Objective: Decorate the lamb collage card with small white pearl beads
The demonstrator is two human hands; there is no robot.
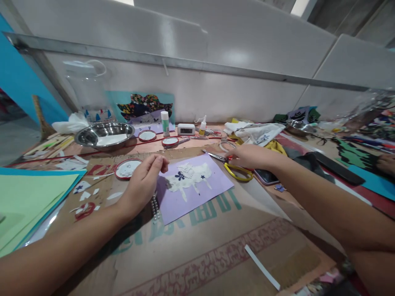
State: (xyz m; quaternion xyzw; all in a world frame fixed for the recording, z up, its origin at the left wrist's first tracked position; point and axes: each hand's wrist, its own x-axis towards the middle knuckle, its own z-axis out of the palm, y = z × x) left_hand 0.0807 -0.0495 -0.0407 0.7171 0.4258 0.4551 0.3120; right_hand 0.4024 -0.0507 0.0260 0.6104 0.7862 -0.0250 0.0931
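Observation:
My left hand [146, 181] is closed at the left edge of a lilac card [173, 205]. Strings of white pearl beads [155, 209] hang out from under it. On the card lies a white cut-out shape [197, 176] with dark blue flowers and a loop of pearl beads [186, 169]. At the card's upper right, my right hand [243, 157] has its fingers on the yellow-handled scissors [237, 172], whose blades point left. A small red-rimmed dish [128, 168] of loose beads sits just left of my left hand.
Brown printed paper [197, 255] covers the work surface. Behind stand a steel bowl [105, 136], a glue stick [165, 123], a small digital clock [186, 129] and a glue bottle [203, 125]. Green sheets [31, 201] lie left, a phone [267, 176] right. Another person's hand [386, 164] shows at far right.

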